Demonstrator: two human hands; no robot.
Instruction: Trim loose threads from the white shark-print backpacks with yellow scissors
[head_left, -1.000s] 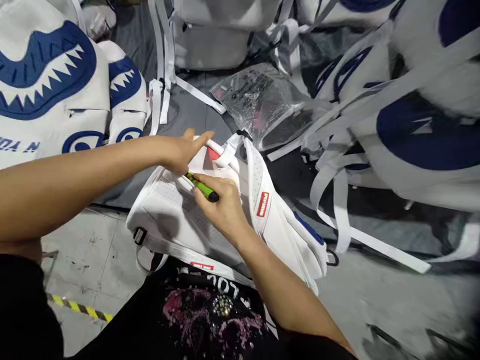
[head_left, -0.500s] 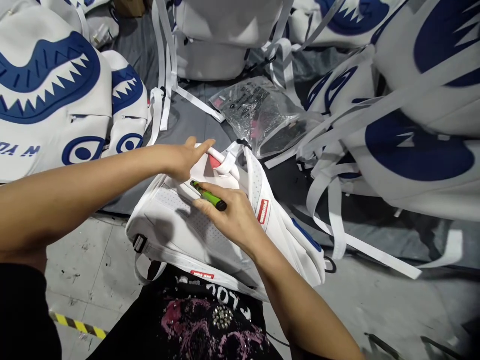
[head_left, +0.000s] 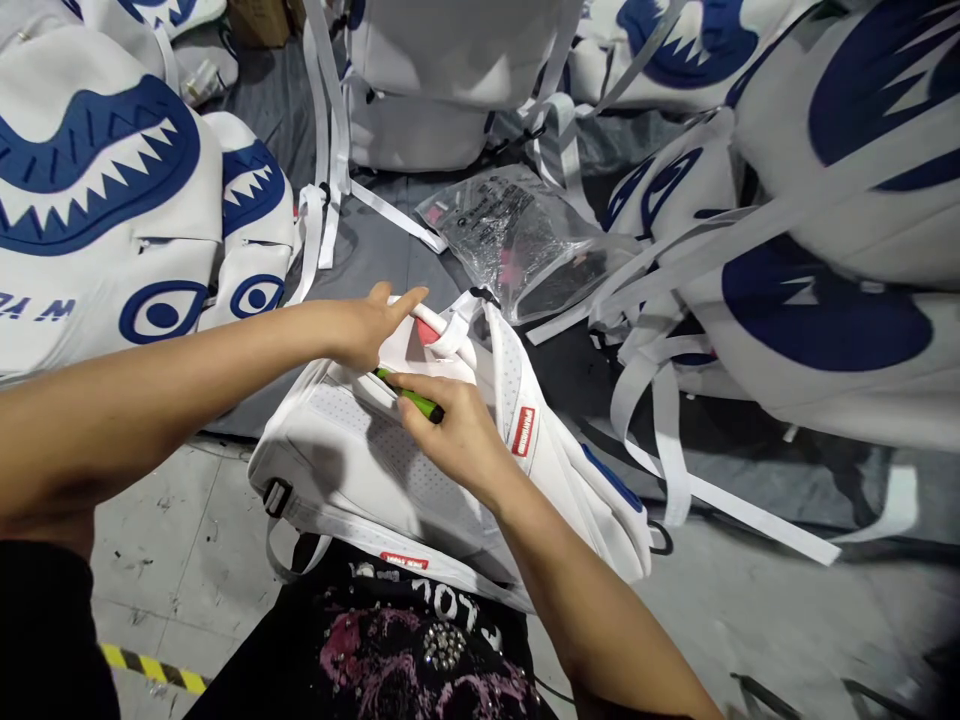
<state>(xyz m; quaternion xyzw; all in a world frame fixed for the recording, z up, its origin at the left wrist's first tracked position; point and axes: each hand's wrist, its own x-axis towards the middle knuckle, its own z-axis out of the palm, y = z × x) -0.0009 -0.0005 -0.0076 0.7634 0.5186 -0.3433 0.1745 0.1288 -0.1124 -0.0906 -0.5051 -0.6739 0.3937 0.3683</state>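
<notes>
A white backpack (head_left: 442, 510) lies across my lap with its padded, dotted back panel and shoulder straps facing up. My left hand (head_left: 367, 325) is at its top end beside the carry loop, its fingers holding the edge of the fabric. In my right hand (head_left: 454, 425) is a slim green and black tool (head_left: 414, 398), gripped between thumb and fingers. Its front end points at the fabric just under my left hand, and the tip is hidden there. A red patch (head_left: 426, 332) shows beside the white loop.
White backpacks with blue shark-mouth prints (head_left: 97, 160) lie at the left, and more (head_left: 817, 320) are piled at the right with loose straps. A clear plastic bag (head_left: 517, 240) rests on the dark surface ahead. Another white backpack (head_left: 450, 60) stands at the back.
My right hand and the green tool have shifted slightly to the left, and less of the tool's rear end shows. My left hand stays at the same edge of the backpack.
</notes>
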